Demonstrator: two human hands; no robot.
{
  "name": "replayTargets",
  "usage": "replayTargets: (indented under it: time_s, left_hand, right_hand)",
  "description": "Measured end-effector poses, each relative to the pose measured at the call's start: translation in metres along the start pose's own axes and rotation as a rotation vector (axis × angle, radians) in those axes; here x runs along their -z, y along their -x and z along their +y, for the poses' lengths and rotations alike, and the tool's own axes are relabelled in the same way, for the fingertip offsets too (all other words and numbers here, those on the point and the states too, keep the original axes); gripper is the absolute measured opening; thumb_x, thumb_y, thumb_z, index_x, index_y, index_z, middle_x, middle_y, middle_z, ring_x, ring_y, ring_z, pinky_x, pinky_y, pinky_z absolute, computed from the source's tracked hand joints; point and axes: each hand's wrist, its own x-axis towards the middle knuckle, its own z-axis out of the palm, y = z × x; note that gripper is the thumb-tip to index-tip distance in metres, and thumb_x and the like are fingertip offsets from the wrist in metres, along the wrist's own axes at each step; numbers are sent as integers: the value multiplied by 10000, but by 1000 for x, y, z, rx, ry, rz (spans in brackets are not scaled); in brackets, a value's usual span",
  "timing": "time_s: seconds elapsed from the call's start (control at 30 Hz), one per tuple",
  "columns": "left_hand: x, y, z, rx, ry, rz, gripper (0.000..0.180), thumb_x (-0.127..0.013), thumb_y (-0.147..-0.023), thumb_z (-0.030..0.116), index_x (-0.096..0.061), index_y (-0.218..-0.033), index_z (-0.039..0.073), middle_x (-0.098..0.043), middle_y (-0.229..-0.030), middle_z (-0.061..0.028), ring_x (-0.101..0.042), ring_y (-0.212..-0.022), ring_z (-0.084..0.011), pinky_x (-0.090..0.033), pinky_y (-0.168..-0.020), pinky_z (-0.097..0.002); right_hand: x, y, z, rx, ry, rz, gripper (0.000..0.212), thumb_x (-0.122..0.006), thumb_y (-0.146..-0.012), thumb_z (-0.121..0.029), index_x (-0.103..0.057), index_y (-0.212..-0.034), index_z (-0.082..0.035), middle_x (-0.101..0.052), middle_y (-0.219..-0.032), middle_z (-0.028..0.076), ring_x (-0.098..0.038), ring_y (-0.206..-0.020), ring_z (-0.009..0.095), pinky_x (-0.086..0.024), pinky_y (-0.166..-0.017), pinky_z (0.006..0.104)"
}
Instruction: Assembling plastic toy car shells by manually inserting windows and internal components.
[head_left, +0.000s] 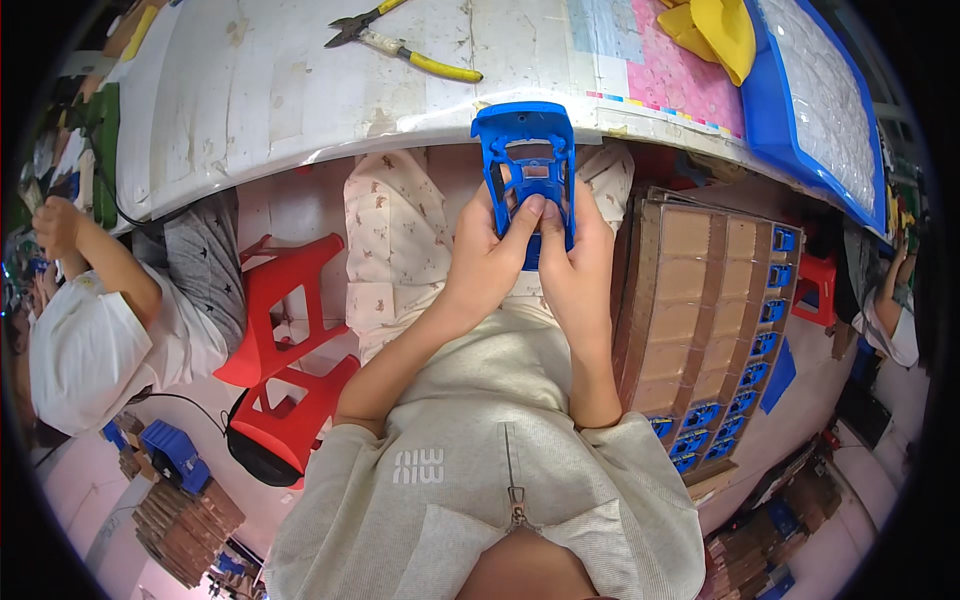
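Note:
Both my hands grip a blue plastic toy car body (522,124) with window openings, at the table's near edge and above my lap. My left hand (485,252) wraps its left side, and my right hand (580,250) wraps the right side. The two thumbs press side by side on the near part of the shell. Most of my other fingers are hidden behind it. Beyond the shell, on the table, lie cutting pliers (405,50) with yellow handles.
The white table (250,90) bears a yellow cloth-like item (715,40) and a blue tray (765,125) with clear plastic packs. A divided box (690,290) at my right holds several blue car parts. Red stools (265,330) and a person (110,320) are on the left.

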Motion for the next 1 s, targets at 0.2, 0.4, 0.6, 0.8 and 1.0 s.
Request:
replayTargets:
  time_s: [0.2, 0.4, 0.6, 0.8, 1.0]
  left_hand:
    - [1, -1, 12, 12, 6, -32, 207, -499, -884, 61, -504, -1076, -16, -593, -951, -56, -545, -857, -85, -453, -745, -240]
    - [15, 14, 10, -241, -313, -69, 800, -636, -795, 126, -104, -1380, 0, -191, -1368, -133, -332, -1206, -220, -331, -974, -331]
    - [52, -5, 19, -279, -666, 233, 566, -605, -834, 106, -323, -1309, -15, -509, -1160, -127, -512, -1026, -186, -413, -877, -291]
    - [238, -72, 115, -388, -1382, 618, 560, -664, -786, 356, -509, -1081, -93, -556, -1028, -209, -535, -921, -271, -416, -833, -355]
    - [356, -102, 148, -361, -1773, 841, 522, -594, -796, 402, -543, -967, -88, -590, -873, -264, -570, -799, -404, -439, -724, -441]
  right_hand:
    - [-2, 3, -6, 19, -17, 11, 140, -427, -829, 26, -503, -947, 19, -585, -722, 150, -575, -635, 182, -449, -594, 282]
    - [-6, 4, 3, -17, -218, -107, 330, -518, -801, -42, -397, -1101, 28, -554, -949, 162, -567, -860, 232, -453, -755, 322]
    - [35, 22, 15, 194, -118, -134, 541, -605, -780, -128, -367, -1241, 28, -426, -1182, 191, -448, -1086, 303, -360, -936, 350]
    - [220, 29, 121, -67, 405, 840, 311, -539, -741, -21, -515, -1050, 12, -542, -1037, 142, -525, -984, 242, -400, -880, 338]
    - [405, 30, 229, -319, 1179, 904, 482, -626, -690, -133, -514, -1137, 5, -573, -1059, 209, -538, -989, 360, -416, -860, 418]
